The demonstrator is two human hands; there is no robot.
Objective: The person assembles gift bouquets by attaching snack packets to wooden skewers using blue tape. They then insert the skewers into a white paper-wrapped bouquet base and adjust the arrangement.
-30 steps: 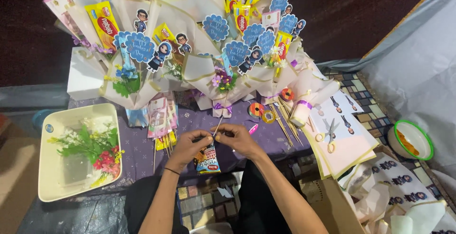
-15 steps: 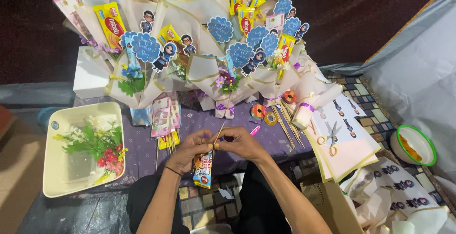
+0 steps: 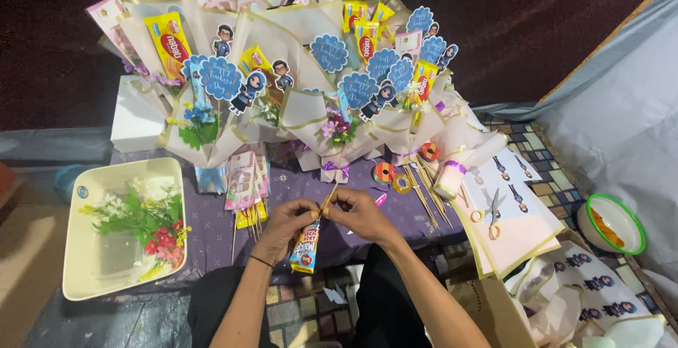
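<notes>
My left hand point(image 3: 286, 222) and my right hand point(image 3: 361, 214) meet over the purple cloth point(image 3: 212, 238). Between their fingertips they pinch a thin wooden skewer point(image 3: 329, 197) that points up and away. A small colourful snack packet point(image 3: 306, 248) hangs down from the skewer under my left hand. A black band circles my left wrist. Behind my hands stands a row of cream paper-wrapped bouquets point(image 3: 318, 115) with snack packets, blue scalloped tags and cartoon figure cut-outs.
A cream tray point(image 3: 78, 277) of artificial flowers lies at the left. Tape rolls point(image 3: 385, 173), loose skewers point(image 3: 426, 191), scissors point(image 3: 493, 214) on printed sheets point(image 3: 522, 228) sit to the right. A green-rimmed bowl point(image 3: 611, 223) is at far right, a packet stack point(image 3: 247, 178) near centre.
The packet on the skewer has shifted a little between my hands, which stay together in the same place. The view has tilted slightly.
</notes>
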